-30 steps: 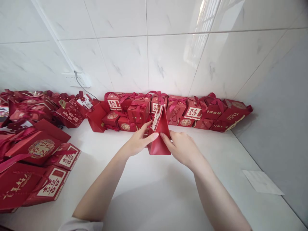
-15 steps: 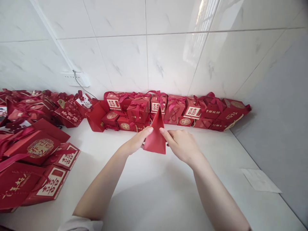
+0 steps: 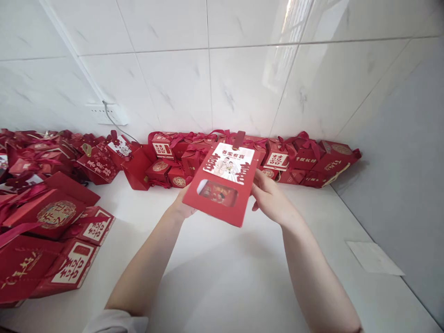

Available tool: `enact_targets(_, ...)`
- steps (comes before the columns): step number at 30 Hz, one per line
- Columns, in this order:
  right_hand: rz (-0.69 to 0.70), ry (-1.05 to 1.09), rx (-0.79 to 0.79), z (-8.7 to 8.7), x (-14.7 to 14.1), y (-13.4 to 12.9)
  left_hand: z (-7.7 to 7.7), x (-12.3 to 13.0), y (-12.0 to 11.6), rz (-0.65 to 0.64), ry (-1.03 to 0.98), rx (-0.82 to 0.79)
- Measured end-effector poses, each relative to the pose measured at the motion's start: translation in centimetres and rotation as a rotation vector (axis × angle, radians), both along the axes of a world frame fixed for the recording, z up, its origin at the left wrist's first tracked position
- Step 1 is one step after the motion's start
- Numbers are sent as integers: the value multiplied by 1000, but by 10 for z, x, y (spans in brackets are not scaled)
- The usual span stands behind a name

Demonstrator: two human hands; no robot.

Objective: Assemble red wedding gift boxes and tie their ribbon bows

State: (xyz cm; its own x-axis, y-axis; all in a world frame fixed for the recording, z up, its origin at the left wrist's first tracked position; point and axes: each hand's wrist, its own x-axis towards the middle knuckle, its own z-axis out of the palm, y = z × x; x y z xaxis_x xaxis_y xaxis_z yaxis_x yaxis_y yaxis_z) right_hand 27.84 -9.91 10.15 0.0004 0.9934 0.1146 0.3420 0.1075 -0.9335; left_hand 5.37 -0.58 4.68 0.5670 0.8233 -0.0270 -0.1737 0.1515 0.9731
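Note:
A red gift box (image 3: 227, 212) with a white illustrated label, a small clear window and a dark red strap at its top is held above the white table, its front turned up toward me. My left hand (image 3: 185, 202) grips it from the left, its fingers mostly hidden behind the box. From the right, my right hand (image 3: 268, 196) holds the other edge, with some fingertips showing beside it. Behind the held box stands a stacked row of red gift boxes (image 3: 277, 160) with ribbons, partly covered by it.
More red gift boxes (image 3: 57, 212) crowd the left side of the table (image 3: 222, 282). A white socket strip (image 3: 109, 114) with a grey cable sits on the tiled wall (image 3: 173, 88). At right lies a pale paper piece (image 3: 374, 257) near a grey panel (image 3: 409, 185).
The gift box has turned from its narrow side to its broad labelled front, now showing the window. My hands have shifted slightly apart around it.

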Motion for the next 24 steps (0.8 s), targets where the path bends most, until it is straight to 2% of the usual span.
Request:
enact_targets(2, 15, 42, 29, -1, 2, 2, 4, 2, -2, 41, 46, 1)
enact_targets(5, -13, 2, 72, -2, 7, 5, 10, 9, -5, 19, 41, -87)
enact_targets(7, 69, -46, 61, -3, 10, 7, 12, 15, -8, 35, 10, -91)
enact_targets(9, 161, -141, 74, -5, 12, 8, 14, 17, -10, 100, 31, -16)
enact_targets(11, 192, -302, 111, -9, 12, 8, 17, 16, -10, 138, 138, 103)
enact_targets(14, 193, -538, 100, -16, 14, 10, 23, 8, -8, 75, 406, 293)
enact_targets(17, 123, -604, 69, -21, 12, 10, 27, 2, -6, -20, 611, 430)
enact_targets(20, 78, -491, 263, -16, 2, 6, 28, 6, -9, -61, 568, 514)
enact_targets(22, 204, -454, 455, -11, -8, 3, 26, 11, -13, -61, 482, 550)
enact_targets(24, 327, -476, 566, -8, -16, 2, 23, 15, -16, -78, 460, 579)
